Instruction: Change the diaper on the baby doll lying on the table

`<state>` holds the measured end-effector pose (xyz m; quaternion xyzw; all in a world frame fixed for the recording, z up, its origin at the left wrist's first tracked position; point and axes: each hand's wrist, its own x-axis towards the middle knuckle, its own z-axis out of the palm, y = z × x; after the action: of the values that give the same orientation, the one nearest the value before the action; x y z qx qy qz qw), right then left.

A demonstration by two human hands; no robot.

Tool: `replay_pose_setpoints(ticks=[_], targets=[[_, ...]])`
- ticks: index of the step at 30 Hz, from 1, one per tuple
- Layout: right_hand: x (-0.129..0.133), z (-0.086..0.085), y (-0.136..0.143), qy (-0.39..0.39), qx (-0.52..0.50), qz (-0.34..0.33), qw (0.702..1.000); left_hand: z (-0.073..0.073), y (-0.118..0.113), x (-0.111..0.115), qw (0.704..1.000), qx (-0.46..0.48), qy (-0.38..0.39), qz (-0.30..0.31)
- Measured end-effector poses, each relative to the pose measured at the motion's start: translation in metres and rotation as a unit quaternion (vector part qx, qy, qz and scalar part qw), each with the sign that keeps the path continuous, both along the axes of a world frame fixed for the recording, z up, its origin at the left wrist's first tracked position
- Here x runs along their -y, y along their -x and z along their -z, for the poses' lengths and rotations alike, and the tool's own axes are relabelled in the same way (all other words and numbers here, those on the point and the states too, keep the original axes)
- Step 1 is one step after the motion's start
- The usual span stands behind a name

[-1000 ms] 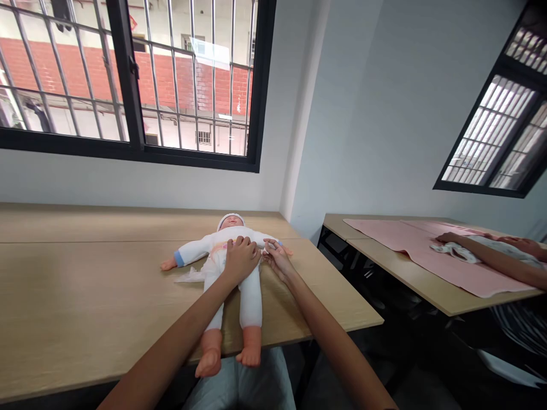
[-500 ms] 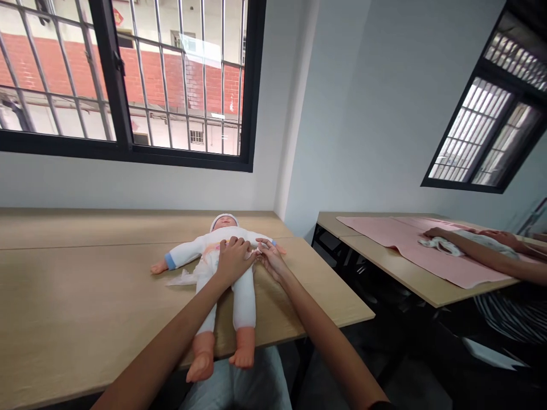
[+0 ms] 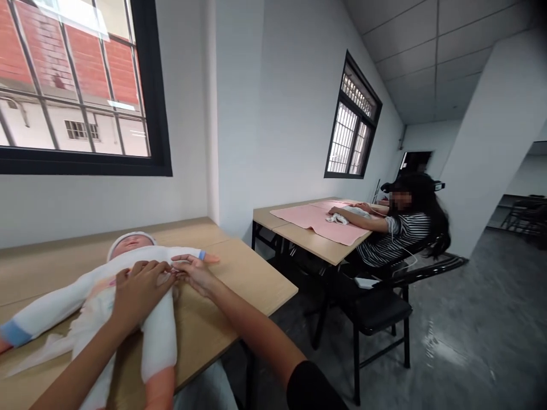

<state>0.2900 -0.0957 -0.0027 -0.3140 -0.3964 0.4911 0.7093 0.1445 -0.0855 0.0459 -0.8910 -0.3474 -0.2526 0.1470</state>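
We've got the doll (image 3: 122, 266) face-up on the wooden counter (image 3: 241, 276), our left hand (image 3: 140, 291) draped over its waist with fingers bent. Right alongside, at the doll's hip, our right hand (image 3: 194, 273) curls its fingers in, and we can't tell whether either hand is pinching anything there!

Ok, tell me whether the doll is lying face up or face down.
Face up: the doll lies on the table, its face showing upward.

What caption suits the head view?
Left hand on a doll, right hand at its waist; another person sits beyond.
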Motion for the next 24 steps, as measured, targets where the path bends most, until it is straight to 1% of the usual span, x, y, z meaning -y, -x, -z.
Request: replay_pose_setpoints(ticks=[6, 10, 16, 19, 24], targets=[[0.005, -0.003, 0.003, -0.001, 0.0, -0.01, 1.0, -0.001, -0.001, 0.003, 1.0, -0.002, -0.012, -0.019], [0.006, -0.004, 0.002, 0.007, -0.016, -0.004, 1.0, 0.002, -0.002, 0.0, 1.0, 0.01, -0.017, -0.01], [0.001, 0.0, -0.001, 0.018, -0.031, -0.003, 0.999, 0.007, 0.002, -0.004, 0.999, 0.028, -0.015, 0.017], [0.0, 0.002, -0.001, 0.026, -0.034, -0.004, 0.999, 0.008, 0.002, -0.002, 0.999, 0.029, -0.014, 0.02], [0.0, 0.004, 0.001, 0.023, -0.032, -0.006, 0.999, 0.011, -0.001, -0.001, 0.999, 0.034, -0.037, 0.014]])
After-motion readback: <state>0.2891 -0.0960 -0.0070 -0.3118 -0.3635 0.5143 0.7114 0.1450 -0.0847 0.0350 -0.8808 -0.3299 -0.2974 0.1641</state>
